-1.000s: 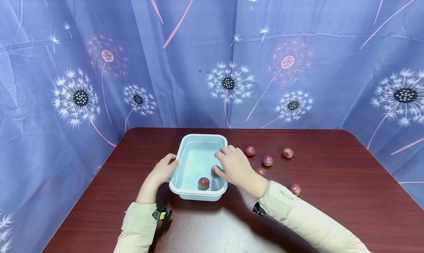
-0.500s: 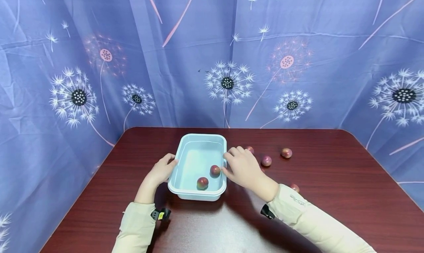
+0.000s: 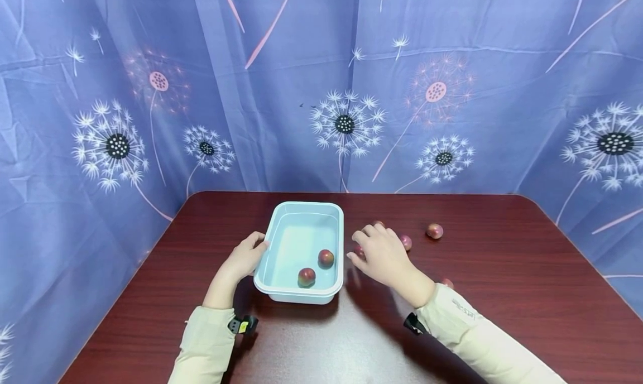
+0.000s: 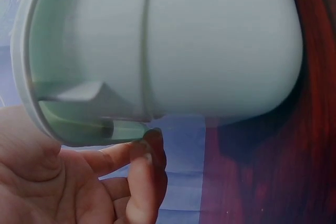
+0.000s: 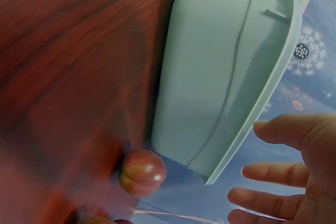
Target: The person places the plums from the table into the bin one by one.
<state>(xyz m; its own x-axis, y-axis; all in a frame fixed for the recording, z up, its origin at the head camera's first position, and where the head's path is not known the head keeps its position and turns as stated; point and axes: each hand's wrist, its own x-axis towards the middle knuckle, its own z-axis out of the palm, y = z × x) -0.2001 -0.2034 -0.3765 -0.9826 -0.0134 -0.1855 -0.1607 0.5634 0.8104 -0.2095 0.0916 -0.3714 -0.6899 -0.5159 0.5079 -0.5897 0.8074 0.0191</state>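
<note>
A light blue plastic basin [image 3: 303, 228] stands on the table with two reddish plums inside, one plum [image 3: 306, 277] near its front wall and another plum [image 3: 326, 258] by the right wall. My left hand [image 3: 247, 257] grips the basin's left rim; in the left wrist view its fingers [image 4: 144, 182] curl beneath the lip. Just right of the basin, my right hand [image 3: 384, 255] hovers above the table, fingers apart and holding nothing. Partly hidden by its fingertips is a table plum [image 3: 359, 252], perhaps the plum [image 5: 142, 173] seen apart from the hand in the right wrist view.
More plums lie to the right: one plum [image 3: 434, 231] farther off, one plum [image 3: 406, 242] behind the hand, one plum [image 3: 378, 224] mostly covered, and one plum [image 3: 447, 283] by the sleeve. A blue dandelion-print curtain [image 3: 281, 94] hangs behind the dark red table [image 3: 502, 250].
My right hand has left the second plum in the basin and moved right, over the rim and above the table. The left hand keeps its grip on the rim.
</note>
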